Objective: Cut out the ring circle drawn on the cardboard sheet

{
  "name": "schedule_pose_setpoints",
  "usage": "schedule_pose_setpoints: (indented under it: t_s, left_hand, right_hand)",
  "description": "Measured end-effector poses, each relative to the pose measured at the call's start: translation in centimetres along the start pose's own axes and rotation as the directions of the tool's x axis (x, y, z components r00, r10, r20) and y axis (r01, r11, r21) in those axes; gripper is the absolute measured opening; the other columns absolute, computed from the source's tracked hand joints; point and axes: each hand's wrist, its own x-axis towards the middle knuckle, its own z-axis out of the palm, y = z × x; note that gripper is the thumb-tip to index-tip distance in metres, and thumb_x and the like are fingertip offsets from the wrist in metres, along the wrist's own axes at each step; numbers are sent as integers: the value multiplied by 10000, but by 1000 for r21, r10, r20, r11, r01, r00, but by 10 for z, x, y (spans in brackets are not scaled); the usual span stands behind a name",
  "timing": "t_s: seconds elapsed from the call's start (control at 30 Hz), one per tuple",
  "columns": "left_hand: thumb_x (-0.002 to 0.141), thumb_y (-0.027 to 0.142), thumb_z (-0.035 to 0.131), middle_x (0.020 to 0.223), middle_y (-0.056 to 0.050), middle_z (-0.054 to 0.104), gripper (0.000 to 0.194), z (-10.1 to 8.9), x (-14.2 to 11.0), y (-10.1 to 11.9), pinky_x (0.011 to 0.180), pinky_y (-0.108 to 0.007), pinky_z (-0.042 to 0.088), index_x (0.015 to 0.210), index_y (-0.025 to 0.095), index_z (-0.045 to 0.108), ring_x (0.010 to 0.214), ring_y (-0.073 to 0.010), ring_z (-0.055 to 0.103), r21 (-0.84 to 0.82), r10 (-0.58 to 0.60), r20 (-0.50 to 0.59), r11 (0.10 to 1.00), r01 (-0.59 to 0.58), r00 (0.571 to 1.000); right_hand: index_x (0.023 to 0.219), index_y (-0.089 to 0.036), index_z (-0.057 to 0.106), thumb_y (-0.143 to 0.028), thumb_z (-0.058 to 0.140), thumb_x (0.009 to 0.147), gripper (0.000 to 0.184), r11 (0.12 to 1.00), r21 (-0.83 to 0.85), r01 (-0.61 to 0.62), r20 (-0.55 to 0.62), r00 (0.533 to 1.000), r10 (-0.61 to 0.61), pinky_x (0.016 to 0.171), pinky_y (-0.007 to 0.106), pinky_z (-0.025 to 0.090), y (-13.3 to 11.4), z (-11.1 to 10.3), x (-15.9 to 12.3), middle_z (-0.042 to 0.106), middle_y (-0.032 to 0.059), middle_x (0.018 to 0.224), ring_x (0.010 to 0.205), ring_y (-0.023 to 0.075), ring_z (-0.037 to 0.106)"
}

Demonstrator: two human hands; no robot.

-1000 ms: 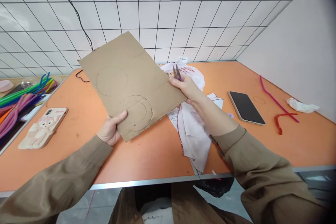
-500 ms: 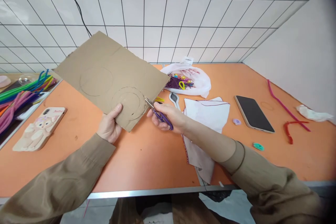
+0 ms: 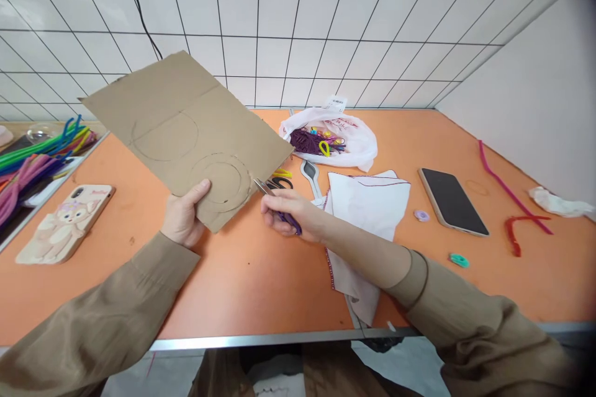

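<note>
Worker in brown sleeves, seated at an orange table (image 3: 223,298) w/ metal-trimmed front edge, holds a cardboard sheet (image 3: 228,118) tilted up over the tabletop, L of ctr. L hand (image 3: 184,217) grips its near corner, thumb flat on the face, other fingers mostly hidden behind. R hand (image 3: 298,214) has fingers curled round purple-handled scissors (image 3: 292,223), blade tips at the sheet's R edge, nr. the lower of two drawn circles; can't tell if the blades bite. That lower circle has a 2nd ring inside.

Bkgd: white tiled wall (image 3: 279,12) w/ dark grout, black cable (image 3: 137,6) running down behind the sheet; plain pale wall (image 3: 535,105) at R. Far side of table, ctr: white plastic bag (image 3: 361,149), open, w/ dark purple yarn (image 3: 305,141) & small colored bits. Just beside it, a grey-and-white tool (image 3: 308,170), part hidden; black handles (image 3: 282,183) show nr. the R hand. White cloth (image 3: 367,198), dark red stitched edge, lies partly under the R forearm. Farther R: dark-screened phone (image 3: 454,201), lilac ring (image 3: 421,216), green coil (image 3: 459,260), magenta stem (image 3: 507,183) touching a red stem (image 3: 514,239), crumpled white wrap (image 3: 559,201). At L: phone in cartoon case (image 3: 65,223), plus bundled multicolor stems (image 3: 32,158) by table's edge. Grey floor (image 3: 153,378) below.
</note>
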Motion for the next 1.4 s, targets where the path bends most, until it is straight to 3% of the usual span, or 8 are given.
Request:
schedule_pose_setpoints:
  t_s: [0.13, 0.27, 0.47, 0.6, 0.8, 1.13, 1.27, 1.4]
  left_hand:
    - [727, 57, 715, 1278, -49, 672, 431, -5, 5, 10, 1048, -417, 507, 1127, 217, 694, 1289, -307, 533, 32, -8, -74, 999, 10, 997]
    - [725, 32, 695, 1252, -76, 684, 497, -7, -2, 12, 1017, -445, 525, 1188, 211, 666, 1270, -311, 550, 25, -106, -78, 994, 108, 991]
    - [654, 60, 786, 1146, -124, 728, 597, -13, -10, 8, 942, -479, 564, 1225, 173, 654, 1132, -345, 646, 114, -236, 65, 967, 228, 969]
    - [599, 94, 839, 1071, -140, 750, 670, -16, -11, 5, 899, -511, 577, 1239, 162, 650, 1040, -370, 687, 193, -279, 93, 947, 258, 956]
    - [597, 131, 848, 1086, -124, 749, 718, -14, -12, -1, 961, -492, 548, 1280, 183, 634, 1127, -371, 643, 139, -208, 123, 972, 191, 970]
    - [657, 130, 818, 1212, -110, 702, 653, -14, -8, -1, 1023, -502, 508, 1279, 184, 628, 1225, -362, 577, 61, -137, 118, 990, 130, 984]
    - [667, 125, 810, 1241, -90, 689, 661, -17, -5, 0, 1054, -497, 481, 1292, 219, 617, 1264, -351, 547, 52, -73, 86, 996, 69, 994]
    - [649, 113, 818, 1225, -92, 694, 660, -20, -2, 5, 1026, -506, 502, 1269, 231, 627, 1237, -349, 570, 73, -72, 24, 995, 70, 997]
  right_hand:
    - [614, -213, 467, -342, 722, 648, 288, 972, -215, 92, -44, 994, -104, 341, 213, 175, 0, 2, -1, 567, -18, 533, 353, 46, 313]
    - [602, -200, 510, -241, 643, 675, 157, 863, -482, 152, -154, 955, -254, 387, 213, 283, -12, -10, -1, 594, -10, 564, 394, 53, 378]
    - [629, -188, 503, -260, 633, 684, 158, 852, -486, 195, -273, 892, -359, 363, 212, 220, -41, -26, -11, 608, -15, 566, 346, 36, 335]
    - [698, -179, 533, -247, 666, 688, 150, 898, -409, 166, -261, 921, -289, 360, 205, 185, -37, -19, -11, 601, -19, 573, 347, 33, 327]
    - [824, -135, 621, -483, 540, 838, 358, 998, 14, 69, -137, 988, -67, 342, 223, 155, -24, -10, -8, 579, 3, 578, 356, 56, 316]
    - [869, -186, 568, -506, 520, 889, 325, 996, 51, -79, -82, 993, 83, 353, 183, 263, -8, 6, -14, 560, -35, 515, 367, 75, 412]
    - [845, -187, 561, -505, 460, 929, 343, 981, 58, -186, -23, 982, 187, 334, 170, 214, -1, 10, -12, 516, -47, 459, 331, 67, 358]
    - [806, -167, 559, -471, 438, 947, 356, 977, 104, -188, -35, 981, 192, 325, 167, 201, 3, 10, -7, 512, -42, 443, 321, 61, 342]
